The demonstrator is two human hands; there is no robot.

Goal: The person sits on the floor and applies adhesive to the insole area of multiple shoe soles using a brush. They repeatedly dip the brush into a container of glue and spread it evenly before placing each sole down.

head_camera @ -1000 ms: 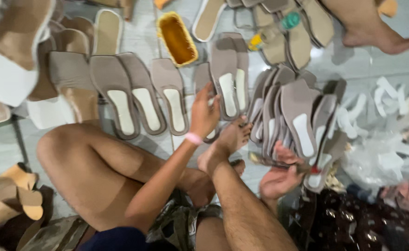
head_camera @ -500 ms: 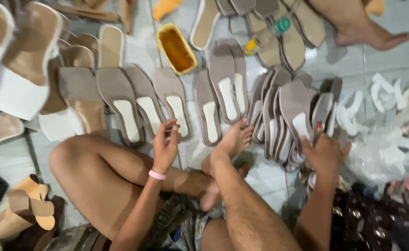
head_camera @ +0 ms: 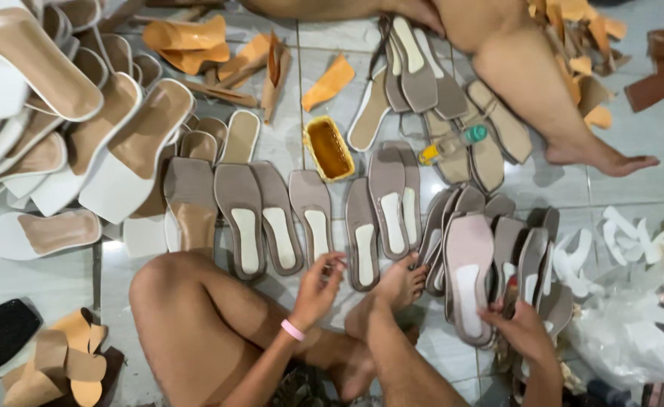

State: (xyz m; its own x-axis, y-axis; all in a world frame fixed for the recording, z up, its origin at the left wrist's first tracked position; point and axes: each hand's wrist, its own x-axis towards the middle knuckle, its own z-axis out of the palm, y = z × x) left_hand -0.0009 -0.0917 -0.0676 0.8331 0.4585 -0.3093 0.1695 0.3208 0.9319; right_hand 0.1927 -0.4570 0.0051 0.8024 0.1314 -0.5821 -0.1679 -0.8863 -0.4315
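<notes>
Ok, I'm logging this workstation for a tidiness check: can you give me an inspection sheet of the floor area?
Surface: grey tiled floor.
Job's things: taupe insoles in a row; pale pink insole.
Clutter: yellow glue tray, orange cut-offs, white pieces, plastic bag.
Hands: left hand empty above the knee; right hand at the stacked insoles, grip unclear.
Cables: nothing seen.
Surroundings: another person's leg.

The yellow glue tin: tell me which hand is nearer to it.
Left. The left hand sits just below the yellow glue tin; the right hand is far off to its lower right.
</notes>
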